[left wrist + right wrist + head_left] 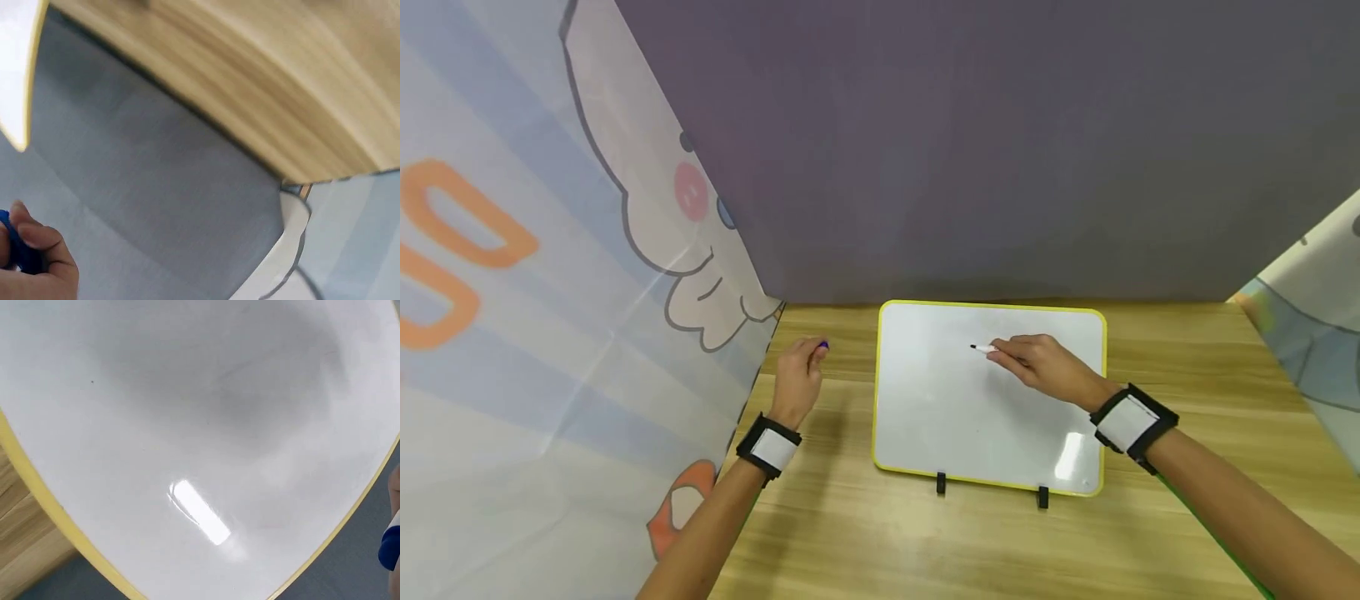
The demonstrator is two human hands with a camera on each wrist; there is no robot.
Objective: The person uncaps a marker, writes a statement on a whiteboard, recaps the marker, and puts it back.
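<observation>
My right hand [1045, 362] pinches a white marker [985, 349] in front of the upper middle of a whiteboard [940, 408]. The marker's dark tip is bare and points left. At the right edge of the right wrist view, the marker's blue end [390, 549] shows beside part of that hand. Left of the board, my left hand [797, 379] has its fingers curled round a small blue marker cap [26, 255], mostly hidden by the fingers. No writing shows on the white surface, just a bright light reflection.
The whiteboard has a yellow rim and two black supports [941, 483] at its lower edge. Beneath lies a wood-grain table [880, 542]. A grey panel [970, 167] rises behind it, and a printed cloth [587, 333] hangs close by on the left.
</observation>
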